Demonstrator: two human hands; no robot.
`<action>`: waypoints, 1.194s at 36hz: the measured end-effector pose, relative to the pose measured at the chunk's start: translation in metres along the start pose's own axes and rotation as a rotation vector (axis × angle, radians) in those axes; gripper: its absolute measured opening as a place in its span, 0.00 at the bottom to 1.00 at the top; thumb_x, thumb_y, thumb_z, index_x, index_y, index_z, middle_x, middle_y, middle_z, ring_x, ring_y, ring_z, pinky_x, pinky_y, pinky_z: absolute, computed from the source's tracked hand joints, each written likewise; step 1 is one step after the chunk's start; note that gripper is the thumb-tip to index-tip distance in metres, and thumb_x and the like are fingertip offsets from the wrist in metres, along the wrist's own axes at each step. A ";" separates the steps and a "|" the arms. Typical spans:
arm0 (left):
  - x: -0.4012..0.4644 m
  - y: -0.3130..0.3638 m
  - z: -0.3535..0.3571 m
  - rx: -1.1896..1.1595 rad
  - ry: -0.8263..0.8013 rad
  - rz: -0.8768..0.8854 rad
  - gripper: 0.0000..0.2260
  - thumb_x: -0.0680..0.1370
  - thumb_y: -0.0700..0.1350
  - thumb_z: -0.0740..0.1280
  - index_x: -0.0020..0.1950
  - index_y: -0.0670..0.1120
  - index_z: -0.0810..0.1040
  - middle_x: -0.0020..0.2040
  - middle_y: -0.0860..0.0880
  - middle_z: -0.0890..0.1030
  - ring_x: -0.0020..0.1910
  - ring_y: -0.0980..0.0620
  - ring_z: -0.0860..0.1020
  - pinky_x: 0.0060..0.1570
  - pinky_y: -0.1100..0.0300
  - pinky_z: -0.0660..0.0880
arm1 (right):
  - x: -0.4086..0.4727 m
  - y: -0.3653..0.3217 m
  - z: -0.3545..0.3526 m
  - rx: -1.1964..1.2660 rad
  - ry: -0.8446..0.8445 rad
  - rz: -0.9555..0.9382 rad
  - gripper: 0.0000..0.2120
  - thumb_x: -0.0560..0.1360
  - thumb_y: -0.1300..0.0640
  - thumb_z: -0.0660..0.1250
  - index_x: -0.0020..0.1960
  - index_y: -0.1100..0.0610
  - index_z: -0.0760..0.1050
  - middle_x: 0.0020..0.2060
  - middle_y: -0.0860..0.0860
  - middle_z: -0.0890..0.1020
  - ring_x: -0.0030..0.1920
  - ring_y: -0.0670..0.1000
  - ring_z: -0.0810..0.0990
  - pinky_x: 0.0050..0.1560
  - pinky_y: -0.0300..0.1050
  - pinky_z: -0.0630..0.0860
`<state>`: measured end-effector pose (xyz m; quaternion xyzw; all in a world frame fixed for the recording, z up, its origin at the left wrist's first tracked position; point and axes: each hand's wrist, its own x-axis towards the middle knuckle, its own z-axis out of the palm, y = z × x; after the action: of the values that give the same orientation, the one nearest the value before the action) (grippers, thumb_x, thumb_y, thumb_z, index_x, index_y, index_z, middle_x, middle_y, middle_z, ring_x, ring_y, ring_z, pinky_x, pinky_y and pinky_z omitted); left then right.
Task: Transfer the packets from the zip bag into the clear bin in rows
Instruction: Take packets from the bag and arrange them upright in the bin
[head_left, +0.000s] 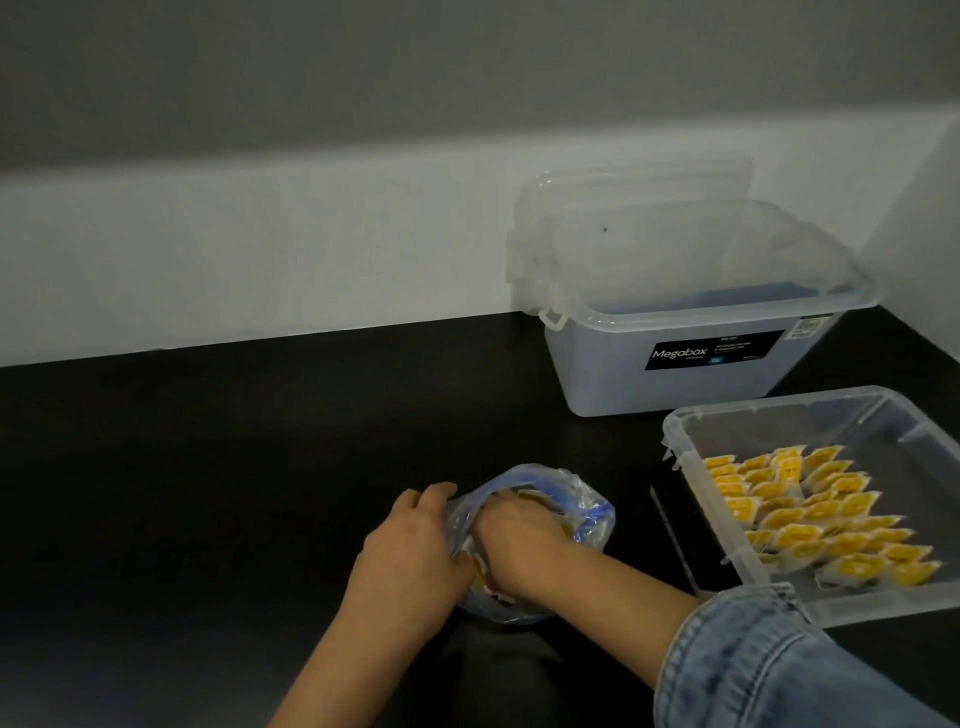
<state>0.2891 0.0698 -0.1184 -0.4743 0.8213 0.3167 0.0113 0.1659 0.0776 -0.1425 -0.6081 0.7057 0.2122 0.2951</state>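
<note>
Broadly, a black countertop (208, 493) runs under a grey-white wall, with a tall Megabox tub (691, 358) at the back right. Nearer, the clear bin (685, 441) already holds yellow packets (810, 514) in slanted, overlapping rows. Left of it lies the zip bag (587, 519), mouth up. The left hand (410, 545) grips the bag's rim with curled fingers, keeping it open. The right hand (519, 540) reaches inside; its fingertips are hidden, so any hold cannot be told. Best to draw out a small stack flat and extend the nearest row.
</note>
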 end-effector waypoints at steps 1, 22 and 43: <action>0.000 0.000 0.000 -0.006 0.000 0.001 0.31 0.75 0.49 0.68 0.73 0.58 0.58 0.68 0.54 0.65 0.60 0.58 0.70 0.50 0.66 0.70 | 0.002 0.000 -0.004 0.006 -0.061 0.027 0.38 0.72 0.54 0.70 0.76 0.55 0.54 0.72 0.59 0.61 0.71 0.61 0.62 0.68 0.58 0.62; 0.010 0.000 0.000 0.031 0.091 -0.038 0.28 0.75 0.48 0.67 0.73 0.57 0.60 0.67 0.54 0.67 0.47 0.62 0.69 0.34 0.71 0.64 | -0.009 0.009 -0.015 0.100 -0.052 0.041 0.21 0.78 0.56 0.65 0.69 0.56 0.66 0.65 0.58 0.71 0.65 0.58 0.71 0.64 0.52 0.68; 0.000 0.062 -0.014 -0.676 0.208 0.106 0.20 0.73 0.62 0.56 0.55 0.54 0.78 0.49 0.52 0.82 0.49 0.56 0.80 0.46 0.63 0.76 | -0.084 0.083 -0.022 1.565 0.559 -0.391 0.15 0.70 0.65 0.73 0.54 0.53 0.79 0.47 0.51 0.85 0.48 0.48 0.84 0.48 0.42 0.81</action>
<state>0.2441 0.0842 -0.0760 -0.4377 0.6903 0.5208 -0.2463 0.0879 0.1393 -0.0744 -0.3699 0.5784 -0.5491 0.4765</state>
